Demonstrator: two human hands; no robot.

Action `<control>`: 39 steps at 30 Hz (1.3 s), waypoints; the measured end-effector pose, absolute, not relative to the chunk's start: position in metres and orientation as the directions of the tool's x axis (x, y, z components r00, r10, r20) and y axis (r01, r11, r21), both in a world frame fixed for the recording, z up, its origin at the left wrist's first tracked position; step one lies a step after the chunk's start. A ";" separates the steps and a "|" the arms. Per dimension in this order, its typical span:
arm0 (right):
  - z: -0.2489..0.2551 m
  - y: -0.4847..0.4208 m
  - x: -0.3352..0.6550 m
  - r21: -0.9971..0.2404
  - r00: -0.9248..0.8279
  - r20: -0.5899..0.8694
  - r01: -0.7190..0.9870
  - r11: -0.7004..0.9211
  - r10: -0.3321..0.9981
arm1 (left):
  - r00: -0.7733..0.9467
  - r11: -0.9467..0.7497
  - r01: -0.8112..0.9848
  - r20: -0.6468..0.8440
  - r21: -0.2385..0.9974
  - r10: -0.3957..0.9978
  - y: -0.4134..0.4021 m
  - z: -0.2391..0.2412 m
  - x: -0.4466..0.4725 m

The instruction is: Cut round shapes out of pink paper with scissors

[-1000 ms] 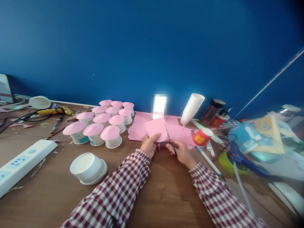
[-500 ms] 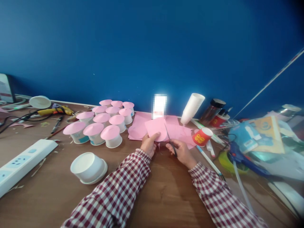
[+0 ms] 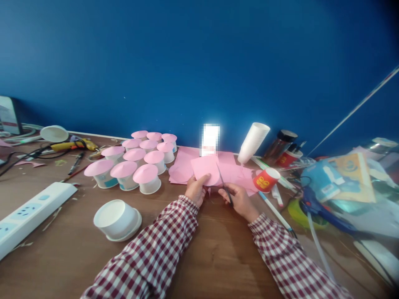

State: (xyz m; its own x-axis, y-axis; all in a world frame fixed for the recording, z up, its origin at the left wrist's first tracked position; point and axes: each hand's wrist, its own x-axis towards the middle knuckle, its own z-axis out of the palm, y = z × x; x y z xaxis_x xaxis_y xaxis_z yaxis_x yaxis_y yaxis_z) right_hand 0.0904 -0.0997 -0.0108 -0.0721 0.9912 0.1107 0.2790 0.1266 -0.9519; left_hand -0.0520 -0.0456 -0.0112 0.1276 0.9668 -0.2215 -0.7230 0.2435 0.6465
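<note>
My left hand point(image 3: 195, 190) pinches the near edge of a pink sheet point(image 3: 205, 169), thumb on top. My right hand point(image 3: 238, 198) is closed around the scissors point(image 3: 223, 182), whose blades lie at the sheet's right side. I judge the cut partly made, the rounded shape not yet free. More pink paper point(image 3: 183, 166) lies flat at twelve o'clock. At ten o'clock about a dozen capped cups point(image 3: 134, 164) already wear pink tops, and at eight o'clock one white cup point(image 3: 116, 219) sits bare, upside down on the table point(image 3: 218, 257).

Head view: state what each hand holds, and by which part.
The left hand pinches the pink paper piece at its lower edge; the right hand grips the scissors by their handles, blades at the paper.
</note>
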 end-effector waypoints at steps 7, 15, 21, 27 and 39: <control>-0.012 -0.099 0.091 -0.950 -0.070 0.118 0.284 0.133 0.991 | 0.130 0.252 -0.727 -0.232 0.639 0.964 -0.046 -0.011 -0.052; -0.012 -0.100 0.091 -0.943 -0.075 0.111 0.307 0.129 0.991 | 0.120 0.246 -0.746 -0.239 0.619 0.964 -0.046 -0.009 -0.051; -0.017 -0.099 0.092 -0.950 -0.076 0.105 0.286 0.123 0.992 | 0.122 0.268 -0.730 -0.266 0.629 0.956 -0.048 -0.005 -0.052; -0.018 -0.098 0.092 -0.947 -0.077 0.086 0.305 0.105 0.993 | 0.075 0.240 -0.724 -0.273 0.646 0.959 -0.046 -0.006 -0.050; -0.022 -0.098 0.094 -0.945 -0.091 0.102 0.303 0.125 0.991 | 0.087 0.221 -0.695 -0.226 0.685 0.970 -0.047 -0.010 -0.050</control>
State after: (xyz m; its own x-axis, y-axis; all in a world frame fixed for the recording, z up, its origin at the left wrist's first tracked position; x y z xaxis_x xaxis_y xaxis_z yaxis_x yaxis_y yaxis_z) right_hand 0.0941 -0.0979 -0.0218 -0.0906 0.9907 0.1019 0.3032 0.1249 -0.9447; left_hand -0.0496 -0.0473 -0.0099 0.0869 0.9703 -0.2256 -0.6945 0.2214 0.6845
